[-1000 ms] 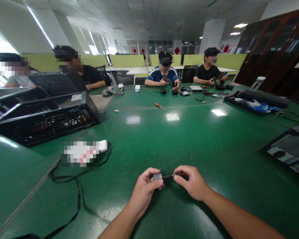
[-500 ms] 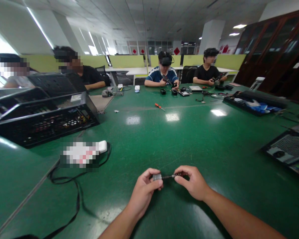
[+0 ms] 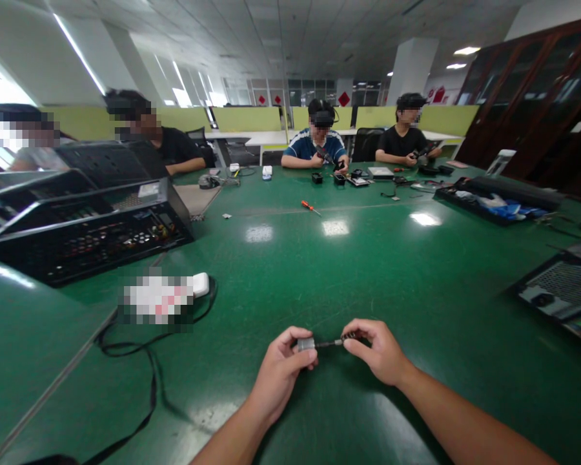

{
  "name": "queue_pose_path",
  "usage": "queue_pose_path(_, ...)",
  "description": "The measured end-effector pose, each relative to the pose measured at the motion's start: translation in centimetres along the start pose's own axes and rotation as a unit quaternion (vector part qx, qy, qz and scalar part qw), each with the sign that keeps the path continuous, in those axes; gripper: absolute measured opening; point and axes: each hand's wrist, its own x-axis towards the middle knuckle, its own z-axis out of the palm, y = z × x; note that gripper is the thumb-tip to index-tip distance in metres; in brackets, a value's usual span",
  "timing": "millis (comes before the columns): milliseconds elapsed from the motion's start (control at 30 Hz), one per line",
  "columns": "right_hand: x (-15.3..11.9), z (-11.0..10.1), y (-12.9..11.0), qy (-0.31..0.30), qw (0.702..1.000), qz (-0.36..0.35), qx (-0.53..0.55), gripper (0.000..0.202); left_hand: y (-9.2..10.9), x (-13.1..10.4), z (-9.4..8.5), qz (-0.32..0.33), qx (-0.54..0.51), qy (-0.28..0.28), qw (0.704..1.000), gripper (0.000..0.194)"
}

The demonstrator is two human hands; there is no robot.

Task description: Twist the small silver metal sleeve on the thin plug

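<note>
Near the front of the green table, my left hand (image 3: 286, 365) pinches a small grey cylindrical piece (image 3: 306, 344) between thumb and fingers. A thin dark shaft (image 3: 326, 344) runs from that piece toward the right. My right hand (image 3: 377, 352) has its thumb and fingers closed on the dark, ridged handle (image 3: 348, 336) at the shaft's other end. The fingers partly hide the handle. Both hands are just above the table, a short gap apart, with the shaft between them.
An open black computer case (image 3: 101, 239) stands at left. Nearer lie a white device (image 3: 200, 285) and black cord (image 3: 152, 387). An orange screwdriver (image 3: 308, 206) lies ahead. At right are a metal case (image 3: 561, 290) and black tray (image 3: 494, 210). Several people sit across the table (image 3: 271, 271).
My right hand has shifted slightly right and away from me, its grip a little farther along the handle. My left hand is nearly unmoved.
</note>
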Motion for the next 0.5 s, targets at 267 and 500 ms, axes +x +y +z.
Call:
queue_pose_path(267,0.9,-0.8,1.6,0.075,0.987,0.060,0.130,0.035,-0.3,0.1,-0.2,0.003,0.003,-0.007,1.000,0.031)
queue_pose_path(500,1.9,-0.3,1.8,0.104,0.977,0.090,0.160,0.054,1.0,-2.3,-0.8,-0.020,0.032,0.030,0.999,0.031)
